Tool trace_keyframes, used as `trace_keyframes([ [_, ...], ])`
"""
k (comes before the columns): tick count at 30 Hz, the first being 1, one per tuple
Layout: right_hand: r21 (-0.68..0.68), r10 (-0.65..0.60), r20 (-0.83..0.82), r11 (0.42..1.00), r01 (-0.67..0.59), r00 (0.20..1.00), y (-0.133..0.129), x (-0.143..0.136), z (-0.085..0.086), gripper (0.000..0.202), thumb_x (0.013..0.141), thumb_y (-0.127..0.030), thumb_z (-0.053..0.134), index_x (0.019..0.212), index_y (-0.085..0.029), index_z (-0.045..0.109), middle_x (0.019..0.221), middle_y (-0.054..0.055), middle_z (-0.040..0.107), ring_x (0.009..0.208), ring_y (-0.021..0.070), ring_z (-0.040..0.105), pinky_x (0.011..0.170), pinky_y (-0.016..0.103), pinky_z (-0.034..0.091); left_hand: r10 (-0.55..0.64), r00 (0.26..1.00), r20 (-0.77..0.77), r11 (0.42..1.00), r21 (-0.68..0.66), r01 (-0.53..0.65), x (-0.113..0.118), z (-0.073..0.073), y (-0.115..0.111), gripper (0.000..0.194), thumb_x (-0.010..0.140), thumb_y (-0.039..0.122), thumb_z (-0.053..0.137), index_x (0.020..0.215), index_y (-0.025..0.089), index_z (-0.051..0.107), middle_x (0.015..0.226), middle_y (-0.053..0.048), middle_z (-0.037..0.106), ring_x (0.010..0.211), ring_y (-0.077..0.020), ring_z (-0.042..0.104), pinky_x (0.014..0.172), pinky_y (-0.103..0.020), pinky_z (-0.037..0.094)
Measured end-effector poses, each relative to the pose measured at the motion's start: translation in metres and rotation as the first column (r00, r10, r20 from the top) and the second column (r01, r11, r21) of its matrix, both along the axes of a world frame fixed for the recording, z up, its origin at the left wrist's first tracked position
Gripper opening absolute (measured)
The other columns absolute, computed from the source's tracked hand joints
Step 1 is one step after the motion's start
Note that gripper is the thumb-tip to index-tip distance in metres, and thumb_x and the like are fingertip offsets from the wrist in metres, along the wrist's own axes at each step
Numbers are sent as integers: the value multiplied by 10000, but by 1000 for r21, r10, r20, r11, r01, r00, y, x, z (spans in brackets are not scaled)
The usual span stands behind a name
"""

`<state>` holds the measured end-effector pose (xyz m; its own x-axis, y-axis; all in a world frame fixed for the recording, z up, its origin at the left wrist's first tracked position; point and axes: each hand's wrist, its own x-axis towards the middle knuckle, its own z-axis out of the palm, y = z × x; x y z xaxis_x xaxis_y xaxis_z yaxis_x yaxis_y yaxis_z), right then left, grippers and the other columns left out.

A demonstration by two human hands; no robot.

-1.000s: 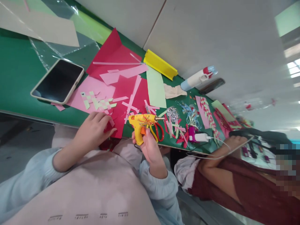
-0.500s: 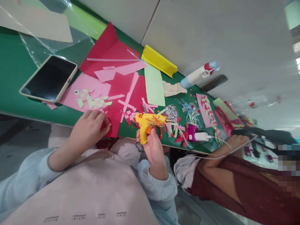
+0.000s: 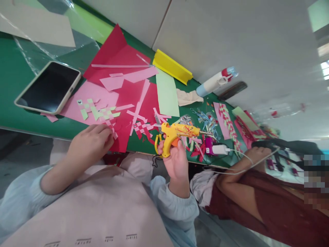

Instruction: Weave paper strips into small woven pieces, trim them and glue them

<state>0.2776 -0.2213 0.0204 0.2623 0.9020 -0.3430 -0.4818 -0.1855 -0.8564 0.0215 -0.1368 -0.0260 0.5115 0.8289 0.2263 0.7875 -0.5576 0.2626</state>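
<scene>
My right hand [image 3: 176, 157] is wrapped round the handle of a yellow hot glue gun [image 3: 180, 132], whose metal nozzle points right. Its orange trigger [image 3: 175, 141] shows by my fingers. My left hand [image 3: 89, 142] is curled at the table's front edge, fingers pressed together; what lies under them is hidden. Pink paper strips [image 3: 113, 130] stick out beside its fingertips. Just beyond are two woven pink and green paper fish, one [image 3: 86, 108] with a stuck-on eye. A red and pink woven fish [image 3: 142, 129] lies between my hands, near scissors with yellow handles [image 3: 156, 144].
A phone [image 3: 50, 87] lies at left. Red paper [image 3: 110, 56], a green sheet [image 3: 167, 92] and a yellow tray [image 3: 172, 67] are further back. Paper scraps, a purple device with a white plug [image 3: 218, 149] and a bottle [image 3: 213, 83] stand right. Another person's arm [image 3: 253, 157] rests there.
My right hand has moved the glue gun right, uncovering the scissors' yellow handles. My left hand has drawn slightly left and down, and pink strips now show by its fingertips.
</scene>
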Motion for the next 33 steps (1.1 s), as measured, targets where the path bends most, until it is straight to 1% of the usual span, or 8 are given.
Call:
trace_keyframes([
  [4,-50,18,-30,999,-20,999,2,-5,-4,447,843,-602,627,1000,-184,660,732,17,627,637,165,545,582,311,458,-34,999,-1,999,28,34,-2,-5,1,322,1007,316,391,866,176,644,966,-130,724,898,-277,660,797,-403,522],
  [7,-72,32,-58,997,-36,998,4,-11,-8,480,807,-623,665,979,-174,668,738,19,636,633,156,541,580,303,452,-59,998,-12,993,97,60,-1,-7,2,336,1016,311,382,881,157,648,944,-146,722,871,-291,662,778,-419,531],
  [11,-105,55,-100,992,-65,993,7,-20,-12,541,735,-662,730,958,-171,686,726,12,643,617,141,529,584,283,446,-91,996,-4,980,180,90,-1,-8,5,310,1012,287,410,869,142,644,891,-138,718,817,-277,663,736,-404,533],
  [14,-148,84,-125,984,-103,989,9,-25,-15,564,683,-692,762,892,-175,681,715,10,643,606,131,525,593,271,443,-106,994,-3,970,220,104,-1,-9,6,294,1011,272,419,873,139,641,897,-133,723,813,-267,669,714,-386,530],
  [18,-177,108,-149,975,-134,983,11,-32,-18,583,658,-715,771,872,-182,669,694,5,627,593,127,509,582,263,425,-107,994,-1,958,269,104,-2,-10,5,272,1008,266,434,876,141,637,885,-123,724,804,-255,668,728,-375,531],
  [22,-174,127,-137,973,-150,982,14,-39,-20,578,667,-729,753,824,-183,647,678,7,611,582,124,497,585,266,411,-93,996,11,971,222,88,-3,-11,3,251,1003,246,424,934,153,647,888,-115,722,813,-256,666,715,-375,521],
  [27,-171,116,-118,976,-136,986,19,-43,-23,551,693,-714,730,811,-186,630,661,10,610,573,129,493,567,263,390,-114,993,36,981,161,107,-7,-14,0,250,975,180,445,1088,170,669,991,-129,723,890,-267,666,745,-379,520],
  [33,-181,71,-133,979,-95,989,22,-42,-20,540,698,-684,738,868,-182,635,653,-13,568,537,115,442,526,261,380,-146,989,16,976,164,141,-11,-13,2,259,954,142,454,1054,178,690,988,-122,722,882,-262,669,742,-373,535],
])
